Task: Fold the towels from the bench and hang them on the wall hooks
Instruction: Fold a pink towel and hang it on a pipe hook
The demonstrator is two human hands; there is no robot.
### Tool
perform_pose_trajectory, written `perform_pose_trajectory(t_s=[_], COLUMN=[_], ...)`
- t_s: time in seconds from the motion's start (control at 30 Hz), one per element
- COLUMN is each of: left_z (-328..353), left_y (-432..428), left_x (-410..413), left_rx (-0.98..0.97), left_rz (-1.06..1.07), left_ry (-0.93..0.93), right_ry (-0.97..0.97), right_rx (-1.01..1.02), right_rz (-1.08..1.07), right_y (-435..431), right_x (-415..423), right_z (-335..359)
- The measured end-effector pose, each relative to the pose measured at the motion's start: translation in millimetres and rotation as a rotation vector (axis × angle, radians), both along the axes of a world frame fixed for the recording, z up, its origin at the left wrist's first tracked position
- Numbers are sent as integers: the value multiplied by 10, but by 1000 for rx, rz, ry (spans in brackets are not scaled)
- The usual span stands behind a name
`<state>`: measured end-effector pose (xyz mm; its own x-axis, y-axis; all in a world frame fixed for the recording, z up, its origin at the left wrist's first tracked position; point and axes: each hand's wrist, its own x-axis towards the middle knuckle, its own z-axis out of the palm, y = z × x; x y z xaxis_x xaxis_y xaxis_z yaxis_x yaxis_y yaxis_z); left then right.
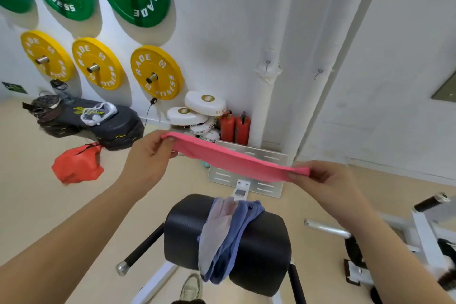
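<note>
Hooks (pixel 267 64) on the far white wall are tiny and hard to make out, just two small metal pegs, the second (pixel 319 72) a bit to the right. Bench pad (pixel 259 249) is cut off at the near edge, half covered by a crumpled blue towel (pixel 237 237) with a pale grey one (pixel 213 232) on it. Pink towel (pixel 237 161) is stretched flat and edge-on above the bench, left hand (pixel 148 155) pinching one end, right hand (pixel 320 180) pinching the other.

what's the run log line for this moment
step: folding | left hand: pinches pink towel end | right hand: pinches other end | blue towel: draped on bench pad | hooks: bare
</note>
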<state>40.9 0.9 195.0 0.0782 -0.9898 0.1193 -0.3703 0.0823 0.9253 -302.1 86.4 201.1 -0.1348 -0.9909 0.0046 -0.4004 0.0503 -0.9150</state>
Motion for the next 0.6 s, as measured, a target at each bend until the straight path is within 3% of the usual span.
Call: perform_pose_trajectory(t_s=[0.27,0.6], left_z=[-968,-1439], left_y=[746,1473], left_x=[513,1505], left_rx=[237,388], left_rz=[-139,-242], left_ry=[-165,-227], right_ry=[-12,5], right_rx=[362,457], right_rz=[82,-39], right_y=[752,1654], right_x=[380,1256], right_z=[-994,-1347])
